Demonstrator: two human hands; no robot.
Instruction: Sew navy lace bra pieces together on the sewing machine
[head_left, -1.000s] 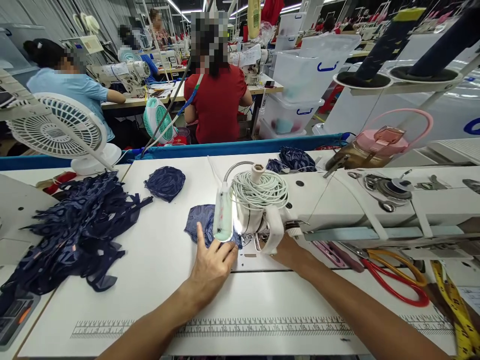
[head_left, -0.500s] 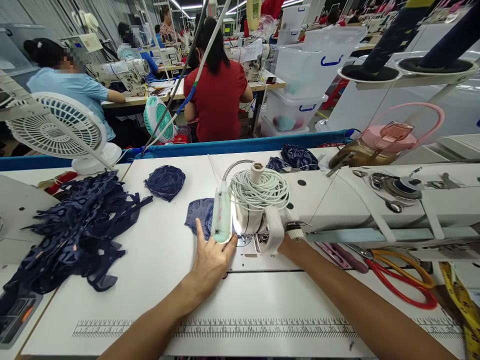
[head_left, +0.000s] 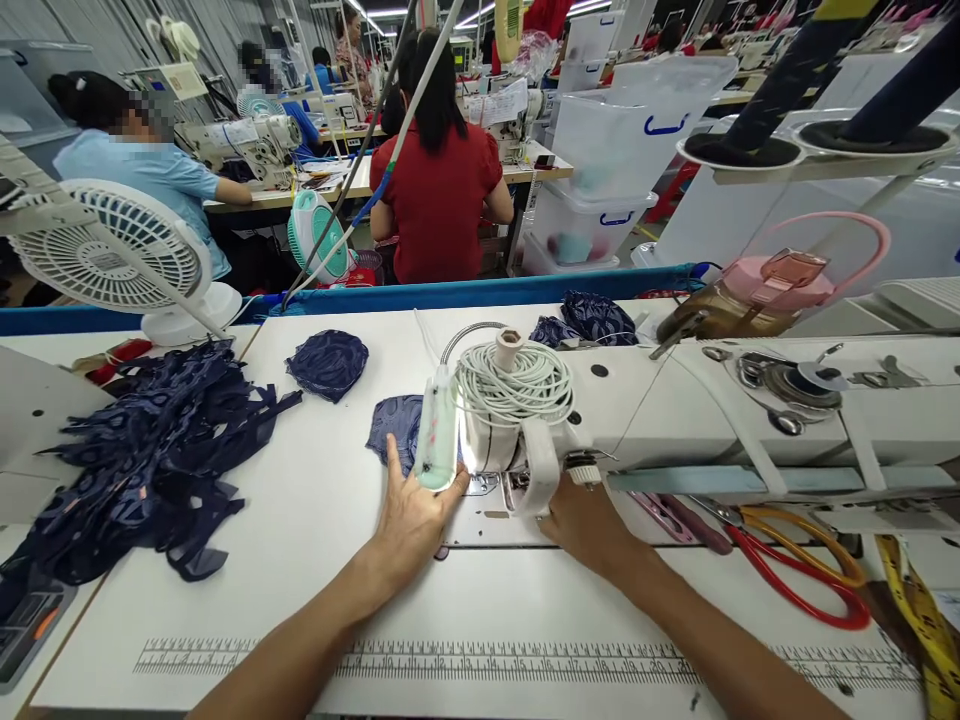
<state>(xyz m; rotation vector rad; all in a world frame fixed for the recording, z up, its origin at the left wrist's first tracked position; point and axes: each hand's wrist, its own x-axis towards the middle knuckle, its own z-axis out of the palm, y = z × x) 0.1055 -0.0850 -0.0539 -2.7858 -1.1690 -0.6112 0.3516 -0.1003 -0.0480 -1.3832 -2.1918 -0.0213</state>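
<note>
A sewing machine (head_left: 645,390) stands across the table, with a coil of pale cord (head_left: 517,385) and a small lamp (head_left: 437,430) on its head. My left hand (head_left: 412,520) lies left of the needle area, fingers spread. Its index fingertip rests on a dark blue patterned fabric piece (head_left: 394,420), partly hidden by the lamp; the thumb points to the presser foot (head_left: 512,483). My right hand (head_left: 589,520) is right of the needle area, partly under the machine head. Its fingers are mostly hidden, so its grip does not show.
Navy fabric strips (head_left: 142,450) are heaped at the left, near a rounded fabric piece (head_left: 328,364). More fabric (head_left: 596,318) lies behind the machine. Orange-and-red scissors (head_left: 806,560) and a yellow tape measure (head_left: 919,620) are at the right. A white fan (head_left: 120,245) stands at the left; co-workers sit beyond.
My right hand has drawn back toward me from behind the machine head, so more of it shows. My left hand stays on the fabric almost unmoved.
</note>
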